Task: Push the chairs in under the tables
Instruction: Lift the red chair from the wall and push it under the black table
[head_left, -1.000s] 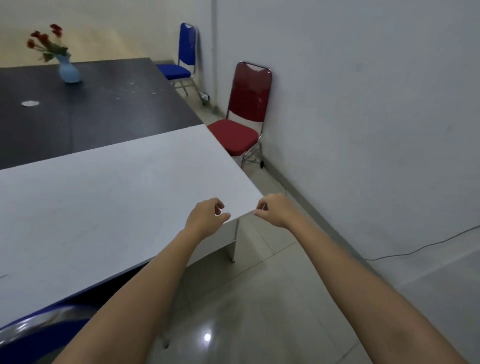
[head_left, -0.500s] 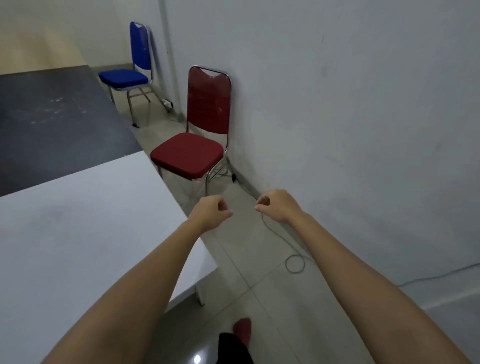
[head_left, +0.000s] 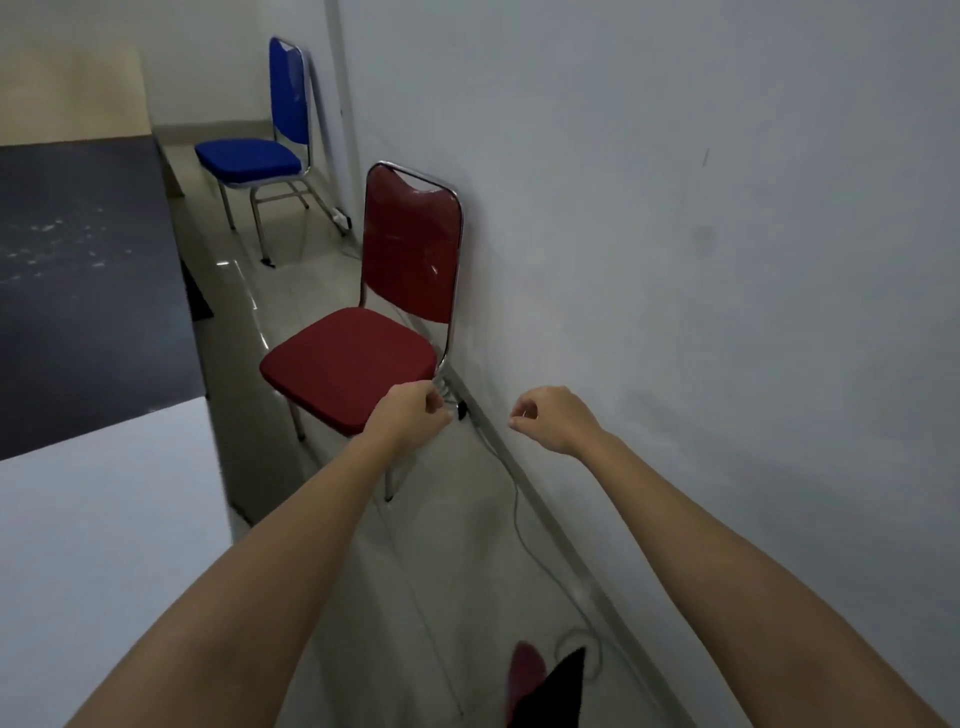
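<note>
red chair (head_left: 358, 364) backed against the wall (head_left: 675, 260), off the white table (head_left: 104, 519) | sits ahead and a bit left of both hands | left hand (head_left: 410, 418) nearer, by the seat's corner | right hand (head_left: 553, 418) further right | both loosely curled, holding nothing

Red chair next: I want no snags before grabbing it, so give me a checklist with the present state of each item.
1. Red chair upright and in view: ok.
2. Left hand free: ok, loosely curled, holding nothing.
3. Right hand free: ok, also empty, in front of the wall.
4. Floor between the chair and white table clear: ok, bare tiles.
5. Cable clear of the chair legs: cannot tell; it runs along the wall base close behind the chair.
6. Room under the table for the chair: cannot tell, the underside is hidden.
</note>
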